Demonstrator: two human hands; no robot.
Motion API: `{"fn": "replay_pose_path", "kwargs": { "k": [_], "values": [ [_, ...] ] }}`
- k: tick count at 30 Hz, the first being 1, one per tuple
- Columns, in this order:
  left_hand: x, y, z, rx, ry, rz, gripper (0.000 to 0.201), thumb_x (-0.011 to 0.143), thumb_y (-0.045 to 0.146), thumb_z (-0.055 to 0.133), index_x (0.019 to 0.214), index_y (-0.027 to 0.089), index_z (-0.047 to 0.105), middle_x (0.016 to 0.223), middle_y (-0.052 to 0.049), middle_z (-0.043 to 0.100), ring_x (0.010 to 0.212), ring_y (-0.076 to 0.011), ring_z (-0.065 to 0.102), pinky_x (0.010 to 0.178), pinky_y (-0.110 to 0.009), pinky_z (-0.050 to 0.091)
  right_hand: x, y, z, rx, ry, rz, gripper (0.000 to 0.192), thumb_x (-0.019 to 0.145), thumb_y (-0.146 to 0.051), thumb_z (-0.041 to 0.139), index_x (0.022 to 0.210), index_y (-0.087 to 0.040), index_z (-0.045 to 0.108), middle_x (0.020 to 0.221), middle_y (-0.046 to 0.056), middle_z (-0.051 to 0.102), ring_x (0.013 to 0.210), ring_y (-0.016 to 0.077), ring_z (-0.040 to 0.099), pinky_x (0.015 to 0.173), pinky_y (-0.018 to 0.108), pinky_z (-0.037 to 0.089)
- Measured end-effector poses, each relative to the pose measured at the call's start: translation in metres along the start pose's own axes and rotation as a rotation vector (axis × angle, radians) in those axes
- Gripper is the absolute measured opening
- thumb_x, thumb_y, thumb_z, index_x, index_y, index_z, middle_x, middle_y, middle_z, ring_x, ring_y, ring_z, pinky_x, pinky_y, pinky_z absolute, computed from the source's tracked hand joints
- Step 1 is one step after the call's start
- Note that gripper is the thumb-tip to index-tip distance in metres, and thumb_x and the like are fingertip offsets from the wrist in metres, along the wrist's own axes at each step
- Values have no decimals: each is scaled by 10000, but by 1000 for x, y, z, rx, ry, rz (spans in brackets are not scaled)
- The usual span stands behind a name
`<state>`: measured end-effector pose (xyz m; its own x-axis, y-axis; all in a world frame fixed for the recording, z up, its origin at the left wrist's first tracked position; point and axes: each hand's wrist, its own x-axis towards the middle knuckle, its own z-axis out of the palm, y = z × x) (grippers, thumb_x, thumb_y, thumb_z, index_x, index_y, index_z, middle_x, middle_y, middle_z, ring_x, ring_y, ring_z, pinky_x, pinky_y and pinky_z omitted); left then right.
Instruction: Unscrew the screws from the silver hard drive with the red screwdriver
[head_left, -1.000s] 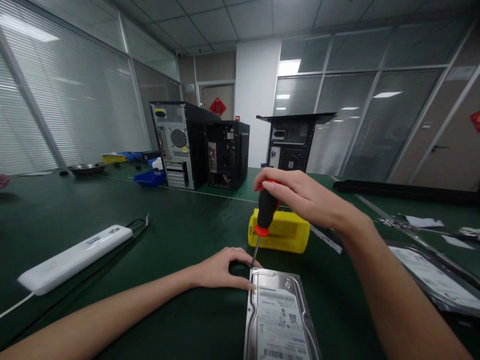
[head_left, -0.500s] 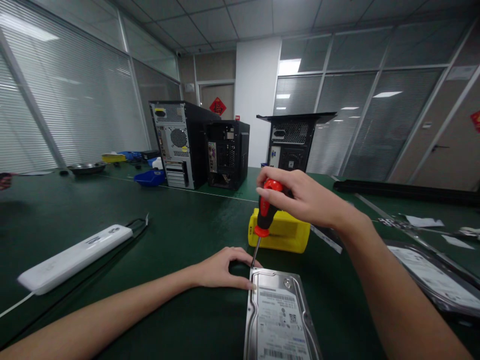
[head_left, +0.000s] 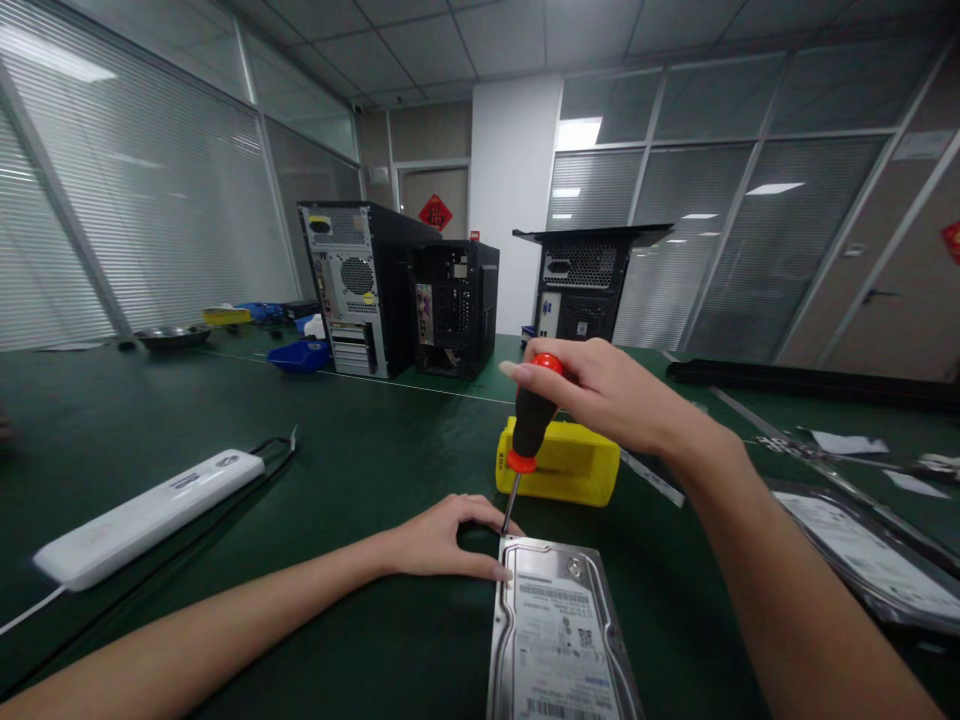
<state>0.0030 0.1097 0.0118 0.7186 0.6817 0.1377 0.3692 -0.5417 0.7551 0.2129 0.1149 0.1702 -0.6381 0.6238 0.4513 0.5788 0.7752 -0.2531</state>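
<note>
One screw at the hard drive's (head_left: 559, 630) far-left corner is being worked: the right hand (head_left: 600, 395) grasps the screwdriver (head_left: 529, 440) upright on it, while the left hand (head_left: 442, 540) presses the drive's corner against the table's (head_left: 337, 480) near edge; the lid looks unopened.

hard drive (head_left: 559, 630): near end cut off by the bottom edge
label print: too small to read
screwdriver (head_left: 527, 440) tip: hidden at the drive's far left corner
yellow box (head_left: 574, 465): partly behind the handle
bagged drive (head_left: 862, 555): cut off at right
</note>
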Motion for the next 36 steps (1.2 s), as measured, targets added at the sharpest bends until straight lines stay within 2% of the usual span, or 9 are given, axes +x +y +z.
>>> {"fn": "replay_pose_path", "kwargs": {
  "k": [3,6,8,10,13,18,26,33,36],
  "values": [
    [0,1,0,-4,-10,6,410,801,413,702,1170,246,643,1144,-30,648,1068,-221,570,943,-337,397,-1,-1,-2,111,-46,5,528,966,-555,213,844,-188,572,775,18,596,677,150,539,617,286,383],
    [0,2,-1,-6,-11,1,414,798,417,704,1172,252,643,1142,-28,649,1067,-223,568,940,-340,396,-1,-2,-3,208,-50,-55,419,995,-440,257,988,-189,592,925,33,623,801,160,570,691,281,409],
    [0,2,-1,-7,-13,-5,414,799,421,701,1175,258,641,1142,-25,647,1067,-223,568,940,-343,394,1,-2,-2,237,-35,-93,365,992,-411,308,1036,-190,595,929,24,624,791,147,579,696,267,410],
    [0,2,-1,-7,-18,-13,418,800,431,697,1178,263,638,1146,-23,645,1069,-223,566,943,-346,393,2,-3,-1,196,-13,-108,350,982,-413,342,1019,-188,608,835,5,615,702,129,569,653,257,394],
    [0,1,-1,-4,-11,-16,427,794,446,698,1173,259,642,1148,-30,644,1072,-226,566,946,-345,393,3,-3,0,62,37,-111,388,970,-434,360,841,-173,617,688,-11,567,613,117,521,591,259,346],
    [0,1,-1,-2,-12,-15,428,791,450,700,1168,256,645,1155,-37,642,1078,-229,565,952,-349,392,2,-2,0,-36,59,-53,522,934,-551,351,619,-170,518,593,-12,504,545,109,447,541,272,298],
    [1,3,0,0,-4,2,409,795,428,704,1154,239,652,1132,-35,655,1056,-218,574,941,-338,406,-1,-4,-2,91,-83,-54,349,924,-441,431,754,-177,584,702,-1,589,630,133,516,576,272,343],
    [1,2,0,-3,-5,6,419,793,433,704,1163,243,650,1134,-35,654,1049,-222,578,930,-333,410,3,-7,0,237,-41,-132,236,921,-386,481,885,-177,587,851,12,612,756,146,562,689,274,408],
    [1,2,0,-6,-5,14,416,796,433,700,1163,244,651,1134,-33,654,1049,-224,578,938,-333,400,4,-7,2,277,-32,-127,258,914,-429,495,886,-184,570,822,0,590,738,141,551,657,265,406]
  ]
}}
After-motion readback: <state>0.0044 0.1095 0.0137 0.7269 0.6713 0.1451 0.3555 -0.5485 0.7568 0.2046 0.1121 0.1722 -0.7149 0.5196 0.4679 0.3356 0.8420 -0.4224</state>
